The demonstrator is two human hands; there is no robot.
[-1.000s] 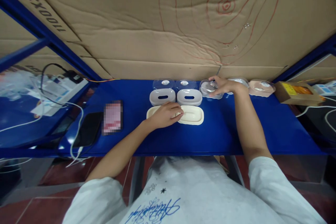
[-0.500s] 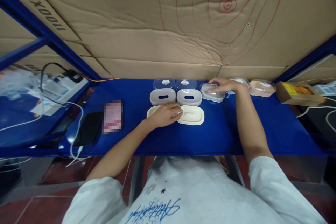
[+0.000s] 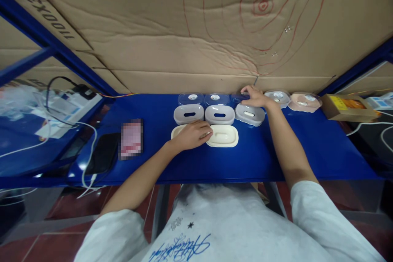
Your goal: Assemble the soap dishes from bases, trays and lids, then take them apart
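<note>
My left hand (image 3: pixel 190 135) lies over the left cream lid (image 3: pixel 175 131), which it mostly covers. Its fingers are curled together, the tips by the left edge of a second cream lid (image 3: pixel 227 136); whatever they pinch is hidden. My right hand (image 3: pixel 255 97) has thumb and fingers closed on a clear plastic cover (image 3: pixel 237 97) at the back of the table. Just in front of that hand sits a grey oval box (image 3: pixel 248 119) with a pale bar in its top. Left of it stand two grey boxes, the nearer (image 3: pixel 219 119) and the farther (image 3: pixel 188 119), both with slotted openings.
Two clear covers (image 3: pixel 217 99) with round stickers lie behind the slotted boxes. Covered grey (image 3: pixel 278 99) and pinkish (image 3: pixel 304 104) boxes stand to the right, then a carton (image 3: pixel 339 112). A phone (image 3: pixel 102 151), cable and blurred pink packet (image 3: pixel 131 137) are on the left.
My right hand has lifted the clear cover off the third grey box and moved it back to the left. That box now shows uncovered. The left hand has stayed in place.
</note>
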